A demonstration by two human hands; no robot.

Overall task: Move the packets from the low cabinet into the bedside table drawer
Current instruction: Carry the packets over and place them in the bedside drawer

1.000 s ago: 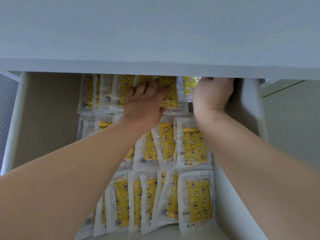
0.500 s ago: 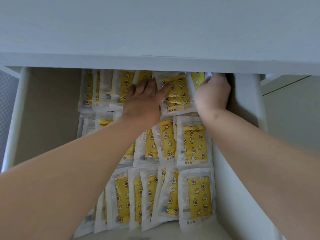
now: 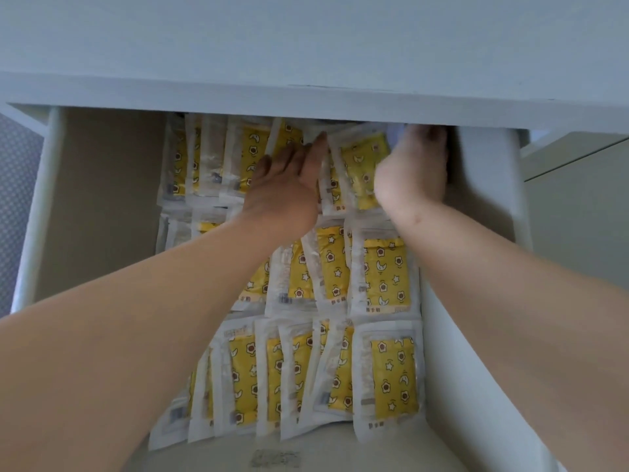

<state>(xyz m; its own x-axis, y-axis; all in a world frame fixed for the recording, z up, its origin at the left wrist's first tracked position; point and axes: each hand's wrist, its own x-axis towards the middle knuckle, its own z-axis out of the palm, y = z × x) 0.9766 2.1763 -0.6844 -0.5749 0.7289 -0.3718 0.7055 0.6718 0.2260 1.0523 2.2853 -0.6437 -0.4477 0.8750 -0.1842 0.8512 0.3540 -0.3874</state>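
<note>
Yellow-printed packets (image 3: 384,270) in clear-white film lie in three overlapping rows along the right wall of the drawer (image 3: 476,267). They look light, thin and limp, with film that is probably slick, so a pinch on the sealed border should serve best. The left hand (image 3: 286,185) presses flat, fingers straight, on the back row beside a tilted packet (image 3: 360,165). The right hand (image 3: 412,172) reaches into the back right corner, fingers hidden under the tabletop (image 3: 306,46), so its grip cannot be told. Small dark characters on the packets' bottom edges are too small to read.

Clear plastic packets with yellow star-and-flower-print inserts (image 3: 386,274): small dark printed characters on lower white margins, too blurred to read. Barcode-like marks near some corners, illegible. Nothing legible.
</note>
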